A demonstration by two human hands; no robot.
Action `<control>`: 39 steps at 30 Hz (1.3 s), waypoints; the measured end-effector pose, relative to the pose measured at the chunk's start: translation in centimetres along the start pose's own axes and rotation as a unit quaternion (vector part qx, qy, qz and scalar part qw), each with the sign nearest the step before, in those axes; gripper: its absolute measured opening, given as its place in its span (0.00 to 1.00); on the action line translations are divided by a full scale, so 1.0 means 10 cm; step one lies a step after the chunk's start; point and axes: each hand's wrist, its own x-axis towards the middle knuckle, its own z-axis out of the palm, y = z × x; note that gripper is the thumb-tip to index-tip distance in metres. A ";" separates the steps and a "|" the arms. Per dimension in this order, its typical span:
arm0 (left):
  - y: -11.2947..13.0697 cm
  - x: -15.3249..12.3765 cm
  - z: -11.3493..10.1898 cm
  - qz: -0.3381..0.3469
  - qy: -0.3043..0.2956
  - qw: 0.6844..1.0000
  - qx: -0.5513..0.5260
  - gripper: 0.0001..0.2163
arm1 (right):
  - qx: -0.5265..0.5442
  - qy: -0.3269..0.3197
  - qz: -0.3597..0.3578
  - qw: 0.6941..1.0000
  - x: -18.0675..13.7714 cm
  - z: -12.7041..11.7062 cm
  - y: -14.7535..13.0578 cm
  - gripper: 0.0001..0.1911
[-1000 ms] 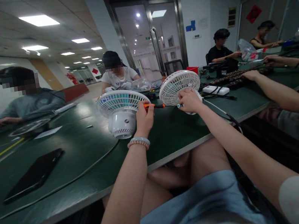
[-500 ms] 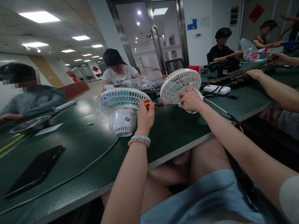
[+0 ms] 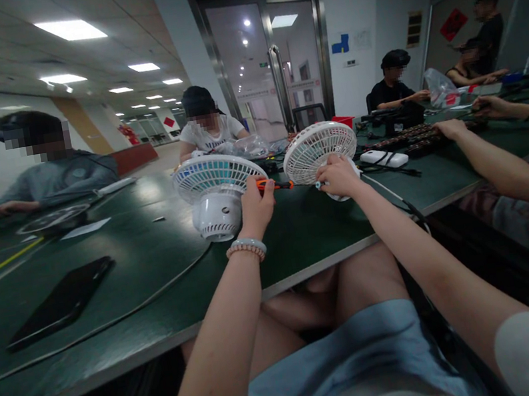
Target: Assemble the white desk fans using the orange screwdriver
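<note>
The white fan [image 3: 318,148] is held tilted over the green table [image 3: 154,264], its round grille rising above and behind the right hand [image 3: 339,176], which is clamped on the lower edge of the grille, with the fan's body hidden behind the fingers. A screwdriver [image 3: 270,185] with an orange handle is gripped in the left hand [image 3: 256,207], whose fingers are closed round the handle; its dark shaft is pointed sideways toward the right hand, and its tip is seen just short of the grille, though contact cannot be told. The two hands are kept near each other but apart. A beaded bracelet [image 3: 246,247] is worn at the left wrist. A second fan [image 3: 215,189] is stood upright on its base just to the outer side of the left hand, its grille nearly touching the knuckles. Well to that same side, nearer the table edge, a black phone [image 3: 61,303] is laid flat, and a dark cable [image 3: 113,324] is run past it. Beyond the right hand a flat white box [image 3: 382,158] is seen, and a co-worker's forearm [image 3: 504,175] is stretched over the table on the far right.
</note>
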 end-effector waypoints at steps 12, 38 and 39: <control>-0.04 0.02 0.02 -0.018 -0.003 1.000 -0.021 0.11 | 0.000 0.002 0.004 1.000 0.00 -0.01 -0.02 0.13; -0.01 0.02 -0.01 -0.004 0.006 1.000 -0.008 0.08 | -0.006 -0.014 0.009 1.000 -0.01 -0.05 -0.04 0.14; -0.02 0.02 0.00 -0.003 0.004 1.000 -0.022 0.08 | -0.008 -0.014 0.010 1.000 -0.01 -0.05 -0.04 0.14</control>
